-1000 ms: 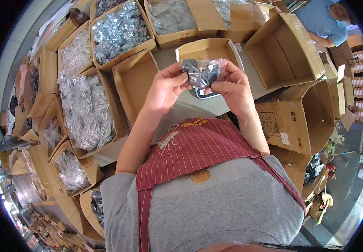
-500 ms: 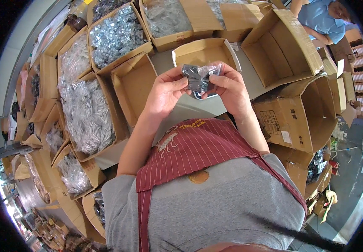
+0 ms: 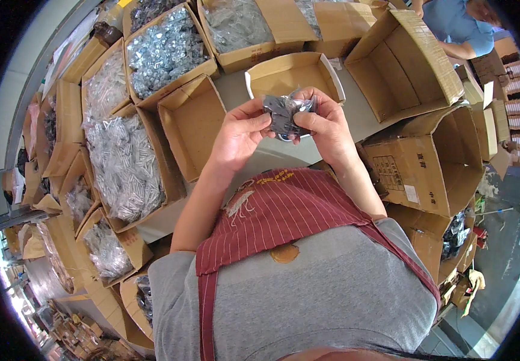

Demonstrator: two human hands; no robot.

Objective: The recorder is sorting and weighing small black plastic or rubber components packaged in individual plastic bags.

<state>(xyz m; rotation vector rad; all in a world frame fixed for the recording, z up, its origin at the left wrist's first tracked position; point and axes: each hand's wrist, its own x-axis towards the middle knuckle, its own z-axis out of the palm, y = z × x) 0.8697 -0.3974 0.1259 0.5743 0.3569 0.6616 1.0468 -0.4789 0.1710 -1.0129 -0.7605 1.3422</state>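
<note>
**A Small Bag Held in Two Hands**

A small clear plastic bag [image 3: 287,113] with dark little parts inside sits between both hands, up in front of the person's chest. It is above a shallow empty cardboard tray [image 3: 284,72]. The bag looks soft and crinkly, and it bends easily. The parts inside probably make it a bit heavy for its size. The plastic may be slippery, so the edges and top corners seem the best places to hold it.

The left hand [image 3: 242,135] pinches the left side of the bag with its fingers [image 3: 258,120] closed on it. The right hand [image 3: 326,123] grips the right side and top the same way.

The person wears a red striped apron [image 3: 284,210] over a grey shirt. The grey table [image 3: 236,90] is crowded with cardboard boxes. Boxes on the left hold shiny silver parts in bags [image 3: 124,168]. A big empty box [image 3: 401,60] stands to the right. Another person in a blue shirt [image 3: 455,24] is at the far right corner.
</note>
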